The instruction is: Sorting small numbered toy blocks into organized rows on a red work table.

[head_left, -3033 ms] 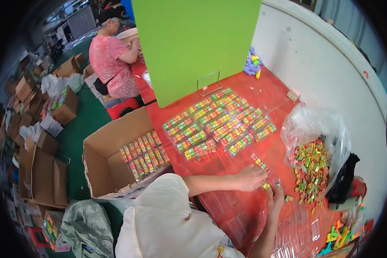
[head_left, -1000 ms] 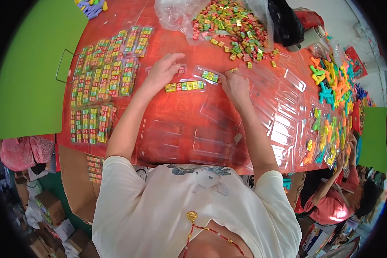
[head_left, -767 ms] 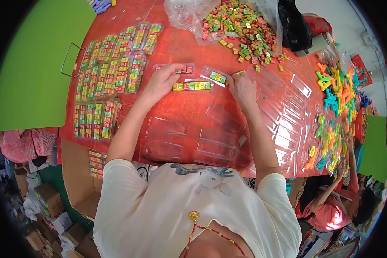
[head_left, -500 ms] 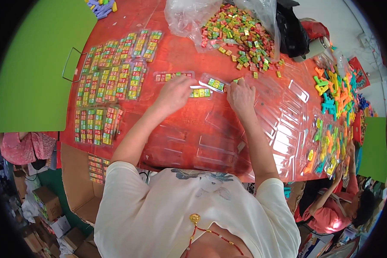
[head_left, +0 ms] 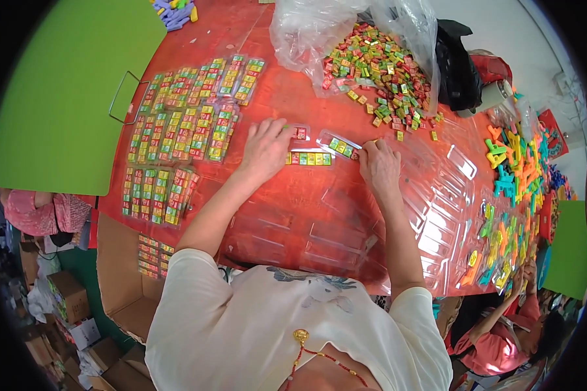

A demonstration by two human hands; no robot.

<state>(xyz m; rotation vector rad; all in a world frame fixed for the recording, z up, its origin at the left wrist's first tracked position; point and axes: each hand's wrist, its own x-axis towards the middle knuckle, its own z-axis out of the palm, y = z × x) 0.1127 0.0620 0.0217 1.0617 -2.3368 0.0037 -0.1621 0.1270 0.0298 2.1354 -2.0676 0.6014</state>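
Three narrow clear plastic trays with small shiny red, yellow and green blocks lie at mid table. My left hand (head_left: 265, 151) is over the left end of the upper tray (head_left: 301, 133), hiding most of it. Its fingers are bent together, with a speck of green at their tips; what they hold is unclear. Between my hands a slanted tray (head_left: 338, 144) rests partly over the lower tray (head_left: 310, 158), which holds a row of blocks. My right hand (head_left: 379, 163) pinches at the slanted tray's right end, where a red block shows by the fingertips.
Rows of filled trays (head_left: 179, 133) lie to the left. A heap of loose blocks (head_left: 385, 75) spills from a clear bag (head_left: 316, 32) at the back. Clear plastic shells (head_left: 430, 221) and colourful toy guns (head_left: 512, 163) cover the right, where another person (head_left: 502, 332) works.
The whole view has shifted. My left hand now covers more of the upper tray, and more of the lower tray shows. The slanted tray shows more blocks toward its right end.
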